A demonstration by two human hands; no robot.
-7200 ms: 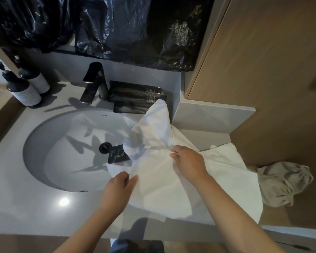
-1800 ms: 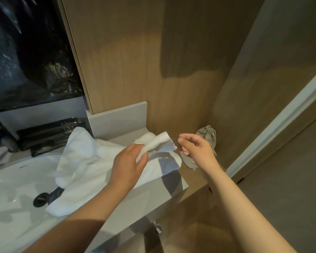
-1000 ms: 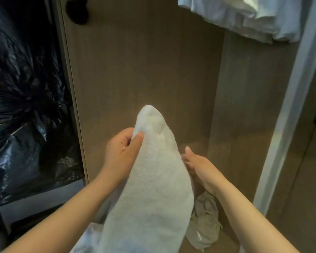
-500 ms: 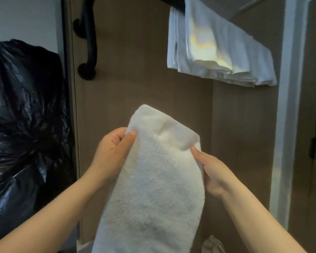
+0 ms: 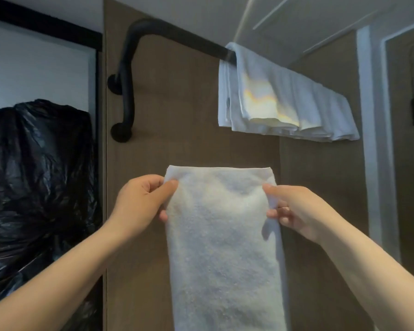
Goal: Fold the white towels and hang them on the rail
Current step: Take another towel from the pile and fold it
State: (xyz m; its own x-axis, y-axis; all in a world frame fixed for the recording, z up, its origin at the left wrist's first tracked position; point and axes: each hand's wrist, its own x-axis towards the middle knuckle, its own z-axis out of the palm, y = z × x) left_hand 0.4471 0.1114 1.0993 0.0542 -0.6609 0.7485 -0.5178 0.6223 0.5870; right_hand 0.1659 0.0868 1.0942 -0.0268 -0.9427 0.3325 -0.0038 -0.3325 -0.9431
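Folded towel (image 5: 222,247): white terry with a coarse looped pile, no print or edging visible on the facing side. It is doubled into a long narrow strip. The top edge is a rounded fold, straight and level, and the sides are roughly parallel. Its long axis runs vertical, fold end up, and the lower end drops out of the bottom of the frame. It is held in the air at centre and lower centre, in front of the brown wood panel (image 5: 177,115), below the rail (image 5: 177,34) and clear of it. The left hand (image 5: 139,206) grips the strip's left edge just under the top corner, thumb on the front face and fingers curled behind. The right hand (image 5: 294,211) pinches the right edge at about the same height, thumb tip on the front. The rail is a black tube crossing the upper centre. Its left end bends down to two round wall mounts. Hung towels (image 5: 285,99) lie at upper right: white, several layers draped over the rail, lower edges stepped, with a yellowish patch of light on the front layer. A black plastic bag (image 5: 38,175), glossy and crinkled, fills the left of the frame. A pale door frame (image 5: 371,139) stands at far right.
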